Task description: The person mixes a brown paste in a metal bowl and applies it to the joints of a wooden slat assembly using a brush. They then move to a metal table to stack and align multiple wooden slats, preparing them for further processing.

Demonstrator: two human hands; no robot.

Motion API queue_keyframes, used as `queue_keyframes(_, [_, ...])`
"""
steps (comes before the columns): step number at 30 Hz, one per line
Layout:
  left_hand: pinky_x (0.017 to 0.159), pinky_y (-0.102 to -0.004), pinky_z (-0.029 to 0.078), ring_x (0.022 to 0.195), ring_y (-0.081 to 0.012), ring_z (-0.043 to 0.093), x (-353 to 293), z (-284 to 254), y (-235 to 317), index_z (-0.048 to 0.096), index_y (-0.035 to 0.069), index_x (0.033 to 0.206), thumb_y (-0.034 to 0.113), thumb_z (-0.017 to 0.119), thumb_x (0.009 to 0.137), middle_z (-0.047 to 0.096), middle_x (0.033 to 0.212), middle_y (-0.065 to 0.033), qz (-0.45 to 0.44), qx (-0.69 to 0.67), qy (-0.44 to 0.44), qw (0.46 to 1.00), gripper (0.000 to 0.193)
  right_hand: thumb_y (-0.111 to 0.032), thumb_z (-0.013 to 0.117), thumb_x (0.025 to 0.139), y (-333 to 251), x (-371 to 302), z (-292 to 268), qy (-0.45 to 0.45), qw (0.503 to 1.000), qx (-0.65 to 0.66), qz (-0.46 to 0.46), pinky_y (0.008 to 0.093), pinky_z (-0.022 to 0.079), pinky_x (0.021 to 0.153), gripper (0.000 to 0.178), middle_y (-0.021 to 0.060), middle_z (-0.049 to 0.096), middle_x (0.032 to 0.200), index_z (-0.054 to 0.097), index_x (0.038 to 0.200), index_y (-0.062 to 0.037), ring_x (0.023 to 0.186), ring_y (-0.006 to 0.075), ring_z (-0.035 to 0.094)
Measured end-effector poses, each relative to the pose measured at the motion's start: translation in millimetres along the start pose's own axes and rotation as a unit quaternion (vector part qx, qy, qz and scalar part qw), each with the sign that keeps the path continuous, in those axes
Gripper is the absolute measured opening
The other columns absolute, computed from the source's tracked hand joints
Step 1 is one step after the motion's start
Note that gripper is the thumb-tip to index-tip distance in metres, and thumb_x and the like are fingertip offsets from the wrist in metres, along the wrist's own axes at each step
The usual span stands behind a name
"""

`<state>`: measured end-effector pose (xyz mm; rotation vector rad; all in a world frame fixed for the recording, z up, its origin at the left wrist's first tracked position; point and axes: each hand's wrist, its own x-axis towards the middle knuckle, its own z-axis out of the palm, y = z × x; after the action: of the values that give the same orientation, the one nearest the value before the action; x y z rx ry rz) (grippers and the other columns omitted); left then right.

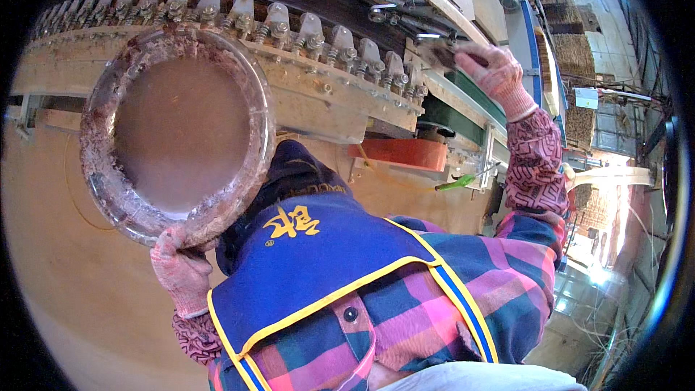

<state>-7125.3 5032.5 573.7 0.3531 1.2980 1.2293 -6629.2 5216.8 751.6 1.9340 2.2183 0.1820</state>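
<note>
A round metal basin (96, 148) is held up at the left. Its inner wall is crusted with pale and reddish-brown residue, and a smooth brown filling lies in it; whether that is liquid or fine powder I cannot tell. My left hand (181, 271), in a stained pinkish glove, grips the basin's near rim. Farther right, my gloved right hand (496, 76) reaches out over the end of a machine. Its fingers are closed round a dark thing (440, 52) smeared by motion, whose kind I cannot make out.
Beyond the basin runs a long machine with a row of metal clamp brackets (311, 32) and a pale side rail (304, 98). An orange-red tray-like part (405, 153) and a green-handled tool (456, 182) are below its right end. Stacked bundles (575, 58) stand at the far right.
</note>
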Motion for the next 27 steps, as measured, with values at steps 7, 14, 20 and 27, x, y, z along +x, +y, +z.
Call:
queue_keyframes(7, [0.061, -0.0333, 0.059, 0.071, -0.0243, 0.068, -17.3, 10.6, -4.4, 0.064, -0.003, 0.087, 0.021, 0.055, 0.09, 0.067, 0.083, -0.0114, -0.022, -0.076, -0.004, 0.997, 0.026, -0.053, 0.055, 0.091, -14.3, 5.6, 37.6, -0.086, 0.99, -0.112, 0.032, 0.0425, 0.054, 0.084, 0.04, 0.0077, 0.072, 0.103, 0.071, 0.112, -0.0239, 0.098, 0.0284, 0.068])
queue_keyframes(14, [0.06, -0.034, 0.059, 0.072, -0.0245, 0.069, -14.3, 7.6, -0.2, 0.064, -0.002, 0.086, 0.022, 0.055, 0.091, 0.066, 0.084, -0.011, -0.004, -0.001, -0.012, 1.0, 0.026, -0.024, 0.071, 0.086, -24.7, -10.0, 16.2, 0.103, 0.988, 0.091, -0.066, 0.0344, 0.055, 0.074, 0.02, 0.0121, 0.072, 0.087, 0.074, 0.103, -0.0125, 0.082, 0.0263, 0.07])
queue_keyframes(20, [0.063, -0.0325, 0.058, 0.074, -0.0243, 0.069, 1.1, -8.5, -8.1, 0.064, -0.003, 0.087, 0.021, 0.055, 0.091, 0.067, 0.086, -0.0115, -0.045, -0.128, -0.033, 0.99, 0.026, -0.044, 0.066, 0.087, 1.8, -8.9, 63.9, 0.046, 0.998, -0.038, 0.036, 0.0393, 0.056, 0.074, 0.029, 0.012, 0.073, 0.089, 0.075, 0.103, -0.0216, 0.087, 0.0311, 0.07])
queue_keyframes(27, [0.063, -0.0334, 0.057, 0.073, -0.0236, 0.068, 3.0, 8.5, -1.8, 0.064, -0.002, 0.09, 0.02, 0.056, 0.089, 0.066, 0.085, -0.0116, -0.057, -0.074, 0.0, 0.996, 0.024, -0.031, 0.07, 0.088, -15.1, 24.3, 28.1, 0.066, 0.997, 0.026, -0.014, 0.0359, 0.055, 0.075, 0.022, 0.0152, 0.072, 0.095, 0.074, 0.103, -0.0151, 0.084, 0.0298, 0.07])
